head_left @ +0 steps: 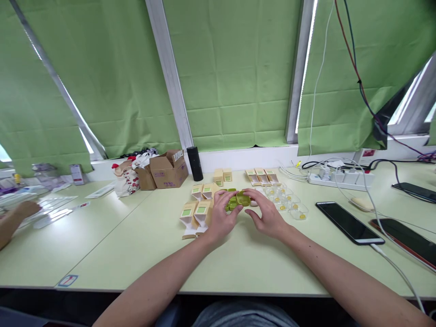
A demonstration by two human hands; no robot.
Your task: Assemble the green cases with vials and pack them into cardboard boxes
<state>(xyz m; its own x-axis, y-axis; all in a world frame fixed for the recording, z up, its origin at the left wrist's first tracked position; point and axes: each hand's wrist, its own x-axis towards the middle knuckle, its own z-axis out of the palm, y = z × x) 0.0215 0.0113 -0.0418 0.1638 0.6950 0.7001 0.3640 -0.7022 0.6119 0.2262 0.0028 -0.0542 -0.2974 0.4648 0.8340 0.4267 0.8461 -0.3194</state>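
Note:
Both my hands meet over a cluster of small green plastic cases [238, 200] in the middle of the pale green table [163, 254]. My left hand [222, 216] has its fingers curled on the left side of the cluster. My right hand [266, 213] pinches one green case from the right. Small tan cardboard boxes with green labels [197, 213] stand open just left of my left hand. Several clear plastic cups with yellow pieces [288, 202] lie right of my right hand.
More tan boxes [262, 176] and a black cylinder [195, 163] stand near the window ledge. A brown carton [168, 170] sits at back left. Phones [349, 222] and a power strip [340, 178] with cables lie right. Another person's hand [25, 210] works at far left.

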